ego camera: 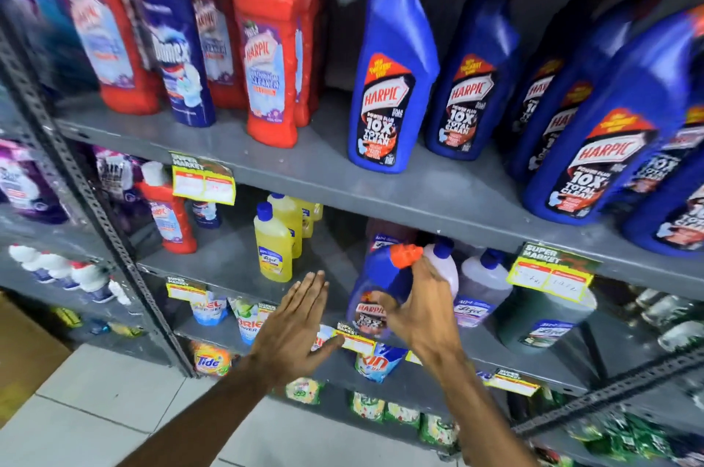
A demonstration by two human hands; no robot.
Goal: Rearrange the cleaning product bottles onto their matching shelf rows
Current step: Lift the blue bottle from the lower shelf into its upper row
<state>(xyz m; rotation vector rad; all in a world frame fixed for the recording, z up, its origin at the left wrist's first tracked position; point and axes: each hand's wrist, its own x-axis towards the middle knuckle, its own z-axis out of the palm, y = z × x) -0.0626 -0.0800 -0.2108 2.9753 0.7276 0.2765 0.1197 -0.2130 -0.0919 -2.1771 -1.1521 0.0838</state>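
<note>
My right hand (417, 308) grips a blue Harpic bottle (375, 276) with an orange cap by its neck, at the front of the middle shelf (228, 260). My left hand (295, 321) is flat and empty, fingers spread, just left of that bottle. On the upper shelf (419, 184) stand several matching blue Harpic bottles (392, 85) at the right and red Harpic bottles (270, 58) at the left, with a dark blue Domex bottle (179, 47) among the red ones. One red Harpic bottle (169, 215) stands on the middle shelf at the left.
Yellow Lizol bottles (274, 241) stand left of my hands; pale purple Lizol bottles (480, 287) and a dark green one (541, 318) stand to the right. Yellow price tags (550, 276) hang from shelf edges. Detergent pouches (213, 360) fill lower shelves. A slotted metal upright (95, 199) divides the racks.
</note>
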